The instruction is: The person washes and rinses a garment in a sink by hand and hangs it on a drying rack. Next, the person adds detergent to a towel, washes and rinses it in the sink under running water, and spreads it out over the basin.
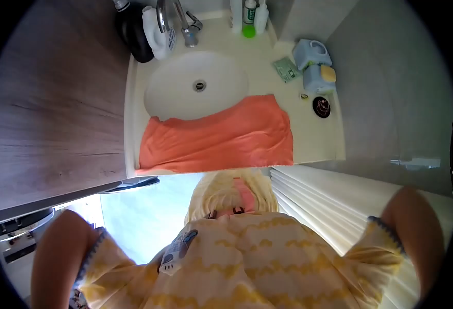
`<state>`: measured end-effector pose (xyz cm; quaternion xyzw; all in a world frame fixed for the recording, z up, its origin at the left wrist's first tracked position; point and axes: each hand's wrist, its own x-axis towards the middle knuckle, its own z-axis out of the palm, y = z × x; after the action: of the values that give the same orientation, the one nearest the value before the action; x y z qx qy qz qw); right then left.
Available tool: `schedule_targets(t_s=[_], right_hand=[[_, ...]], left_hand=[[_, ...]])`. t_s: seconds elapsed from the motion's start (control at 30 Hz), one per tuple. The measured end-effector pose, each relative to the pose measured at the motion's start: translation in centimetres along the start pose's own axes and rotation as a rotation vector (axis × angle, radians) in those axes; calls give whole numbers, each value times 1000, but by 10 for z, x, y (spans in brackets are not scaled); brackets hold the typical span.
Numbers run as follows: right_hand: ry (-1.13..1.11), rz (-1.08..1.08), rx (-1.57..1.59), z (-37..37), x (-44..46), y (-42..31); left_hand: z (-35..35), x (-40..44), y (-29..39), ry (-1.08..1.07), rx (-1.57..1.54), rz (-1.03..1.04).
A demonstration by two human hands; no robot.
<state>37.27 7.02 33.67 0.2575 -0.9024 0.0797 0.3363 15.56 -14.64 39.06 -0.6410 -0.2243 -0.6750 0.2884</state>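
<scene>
An orange cloth [216,138] lies spread along the front of the cream sink counter [314,139], partly over the near rim of the basin [172,85]. No hand touches it. Both of my arms are bent, and only the upper arms and elbows show at the lower left and lower right. Neither my left hand nor my right hand is visible, so what they hold is hidden.
A chrome faucet [189,37] rises behind the basin, beside black [133,33] and white [159,36] bottles. More bottles [249,15] stand at the back. Blue-grey containers [316,77], a green packet [287,69] and a black disc [321,107] are on the right.
</scene>
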Motion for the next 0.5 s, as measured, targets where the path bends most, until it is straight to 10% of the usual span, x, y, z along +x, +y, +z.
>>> schedule_targets(t_s=[0.1,0.27,0.5], right_hand=[[224,448,-53,63,-49,24],[-264,1413,-332,299,-176,33],[-369,1568,-603,393,-233,61]], left_hand=[[-41,-77,-34,22,168,-335],[-133,-442,-34,-1321,961,-1196],[-161,-477,-39,-1160,1237,-1300]])
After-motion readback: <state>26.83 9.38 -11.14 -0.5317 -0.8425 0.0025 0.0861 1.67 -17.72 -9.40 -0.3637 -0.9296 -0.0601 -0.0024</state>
